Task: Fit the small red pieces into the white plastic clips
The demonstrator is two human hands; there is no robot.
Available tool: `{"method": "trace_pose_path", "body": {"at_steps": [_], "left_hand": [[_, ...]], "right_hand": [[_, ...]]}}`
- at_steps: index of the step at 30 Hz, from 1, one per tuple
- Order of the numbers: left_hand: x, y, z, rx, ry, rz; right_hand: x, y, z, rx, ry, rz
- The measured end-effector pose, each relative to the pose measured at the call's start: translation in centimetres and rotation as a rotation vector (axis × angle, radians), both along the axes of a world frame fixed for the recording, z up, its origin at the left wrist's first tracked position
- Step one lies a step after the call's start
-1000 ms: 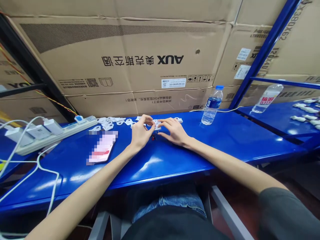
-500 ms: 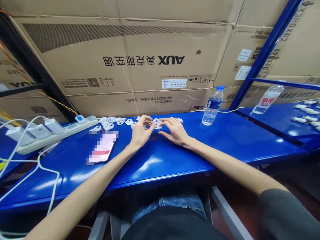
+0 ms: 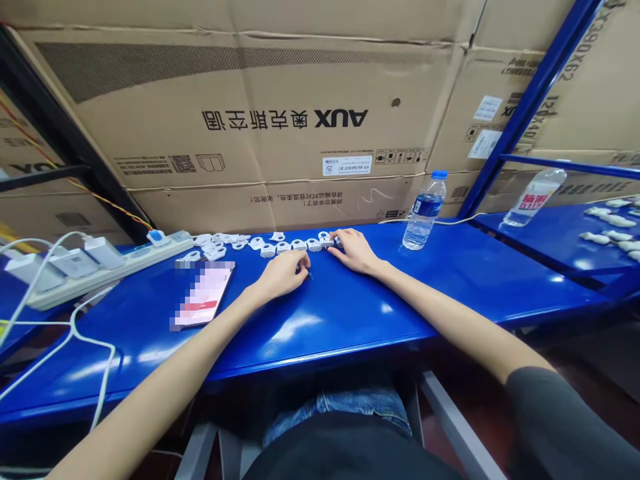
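Several small white plastic pieces with ring-shaped openings (image 3: 299,245) stand in a row on the blue table (image 3: 330,320). Just in front of the row, my left hand (image 3: 286,273) is closed, its thumb and forefinger pinched together. A tiny dark thing shows by those fingertips, too small to name. At the row's right end, my right hand (image 3: 356,251) has its curled fingers and thumb around a white plastic piece (image 3: 338,241), mostly covered by the fingers. A neighbouring white piece (image 3: 325,237) sits just left of these fingertips.
Left of my hands lie a phone (image 3: 207,293) and a loose pile of white pieces (image 3: 215,248). A power strip (image 3: 135,263) with chargers and white cables stands farther left. To the right is a water bottle (image 3: 425,210). Large cardboard boxes (image 3: 280,80) rise behind the table.
My left hand has come down toward me, over the spot where the small red-and-dark thing lay. My right hand has shifted slightly up and away from it, and the row of white pieces is uncovered.
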State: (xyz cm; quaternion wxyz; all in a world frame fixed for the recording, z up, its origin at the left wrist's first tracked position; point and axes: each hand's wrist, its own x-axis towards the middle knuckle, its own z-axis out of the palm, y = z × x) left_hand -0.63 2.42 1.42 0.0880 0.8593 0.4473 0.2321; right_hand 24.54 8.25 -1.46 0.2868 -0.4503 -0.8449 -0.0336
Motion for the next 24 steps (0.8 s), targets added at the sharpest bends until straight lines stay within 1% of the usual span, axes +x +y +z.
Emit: {"method": "trace_pose_path", "body": {"at_steps": [4, 12, 17, 24], "left_hand": [[-0.03, -0.10, 0.35, -0.028, 0.014, -0.024], [-0.09, -0.42, 0.55, -0.002, 0.047, 0.005], [-0.17, -0.37, 0.43, -0.020, -0.002, 0.034], [-0.26, -0.29, 0.31, -0.009, 0.016, 0.033]], "right_hand": [[0.18, 0.83, -0.58, -0.020, -0.013, 0.001], [0.17, 1.13, -0.87, -0.078, -0.022, -0.042], [0.27, 1.14, -0.85, -0.055, -0.027, -0.033], [-0.15, 0.48, -0.68, -0.002, -0.036, 0.010]]}}
